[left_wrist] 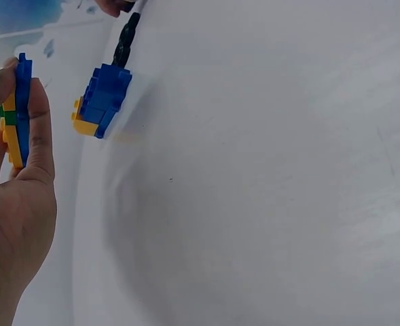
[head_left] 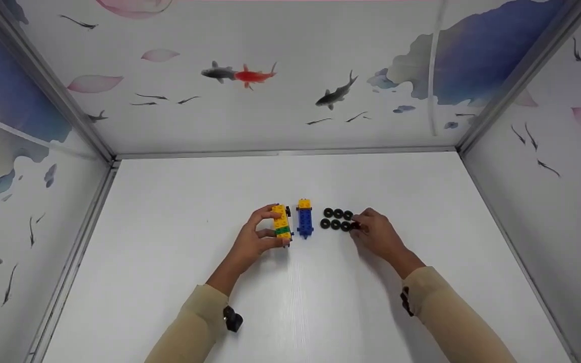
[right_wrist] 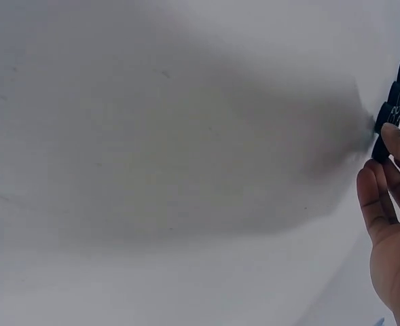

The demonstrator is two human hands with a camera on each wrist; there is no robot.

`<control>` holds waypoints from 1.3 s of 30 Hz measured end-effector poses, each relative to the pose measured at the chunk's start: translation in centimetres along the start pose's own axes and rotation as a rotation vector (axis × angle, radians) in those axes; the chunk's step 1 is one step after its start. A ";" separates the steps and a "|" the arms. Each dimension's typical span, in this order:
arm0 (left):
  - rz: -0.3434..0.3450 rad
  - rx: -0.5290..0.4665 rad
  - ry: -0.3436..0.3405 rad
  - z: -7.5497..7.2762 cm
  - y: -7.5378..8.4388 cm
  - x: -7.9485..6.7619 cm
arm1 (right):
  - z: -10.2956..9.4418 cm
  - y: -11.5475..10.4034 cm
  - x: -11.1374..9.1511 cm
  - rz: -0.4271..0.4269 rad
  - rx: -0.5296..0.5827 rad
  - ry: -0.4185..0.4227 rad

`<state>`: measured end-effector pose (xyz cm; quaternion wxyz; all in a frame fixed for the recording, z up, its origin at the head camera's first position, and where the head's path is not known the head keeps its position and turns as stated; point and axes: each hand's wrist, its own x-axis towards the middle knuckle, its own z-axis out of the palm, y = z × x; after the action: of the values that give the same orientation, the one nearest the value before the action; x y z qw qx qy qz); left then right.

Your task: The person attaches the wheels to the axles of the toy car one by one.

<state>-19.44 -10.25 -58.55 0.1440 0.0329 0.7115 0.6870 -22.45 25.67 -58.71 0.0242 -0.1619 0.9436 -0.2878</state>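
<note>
My left hand (head_left: pixel 251 243) grips a toy brick car (head_left: pixel 281 221) between thumb and fingers. Yellow and green bricks sit on the car's blue base (left_wrist: pixel 23 109), and a black wheel (head_left: pixel 288 211) shows at its far right side. A second toy car base (head_left: pixel 305 222), blue with a yellow brick at its far end, stands on the table just right of that hand. Farther right, several black toy wheels (head_left: pixel 338 213) lie in two rows. At the right end of the near row, my right hand (head_left: pixel 379 234) pinches a wheel (right_wrist: pixel 381 149) between thumb and fingertips.
The white table (head_left: pixel 194 201) is bordered by a back wall (head_left: pixel 290 126) and side walls with printed fish and petals. Grey metal strips (head_left: pixel 194 156) run along the table's edges. A small black device (head_left: pixel 232 319) is strapped at the left sleeve.
</note>
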 end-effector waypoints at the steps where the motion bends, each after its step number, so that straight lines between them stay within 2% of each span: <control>1: 0.001 0.001 0.003 0.0 0.0 0.0 | 0.0 -0.2 0.1 -0.005 0.002 0.000; 16: 0.016 0.012 0.014 0.2 0.1 0.2 | 0.6 -3.3 0.6 -0.088 0.047 0.006; 28: 0.029 -0.004 0.019 0.5 0.1 0.3 | 1.5 -6.6 1.1 -0.082 0.126 -0.059; 39: 0.041 -0.009 0.008 0.6 0.1 0.2 | 2.4 -8.9 1.3 -0.167 0.210 -0.083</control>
<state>-19.52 -9.59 -58.49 0.1272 0.0441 0.7081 0.6932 -20.75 16.97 -55.74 0.0561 -0.2481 0.8898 -0.3789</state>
